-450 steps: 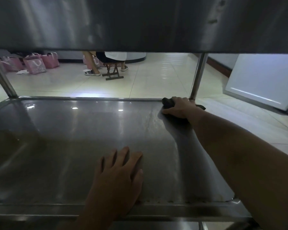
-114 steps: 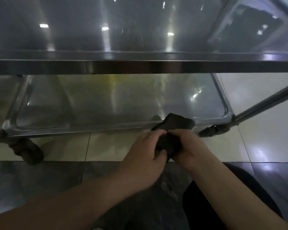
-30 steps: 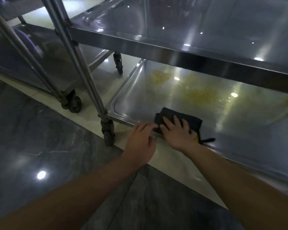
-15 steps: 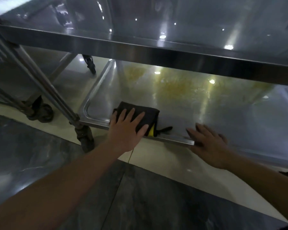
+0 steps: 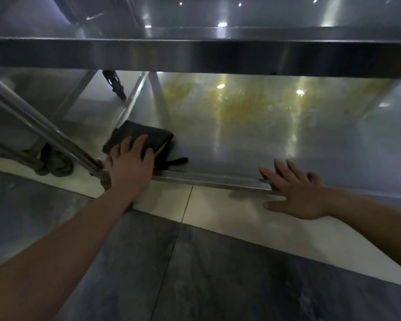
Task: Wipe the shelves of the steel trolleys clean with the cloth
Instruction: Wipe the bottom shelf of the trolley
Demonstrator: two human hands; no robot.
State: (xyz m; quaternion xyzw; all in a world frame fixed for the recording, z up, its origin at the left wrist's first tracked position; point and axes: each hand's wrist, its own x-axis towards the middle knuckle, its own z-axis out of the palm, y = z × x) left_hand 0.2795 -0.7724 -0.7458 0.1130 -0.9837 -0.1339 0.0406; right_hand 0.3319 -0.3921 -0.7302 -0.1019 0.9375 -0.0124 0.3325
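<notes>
Looking under the upper steel shelf (image 5: 195, 54), I see the bottom stainless steel trolley shelf (image 5: 241, 135), yellow-stained toward the back. My left hand (image 5: 131, 163) lies flat, fingers spread, pressing the folded black cloth (image 5: 144, 135) into the shelf's near-left corner. My right hand (image 5: 294, 191) rests open on the front rim, holding nothing. Soft and light, the cloth should slide easily on slick steel; I'd press its middle.

Glossy dark marble-like floor (image 5: 195, 274) meets a pale tiled strip (image 5: 218, 205) (ceiling lights reflected above).
</notes>
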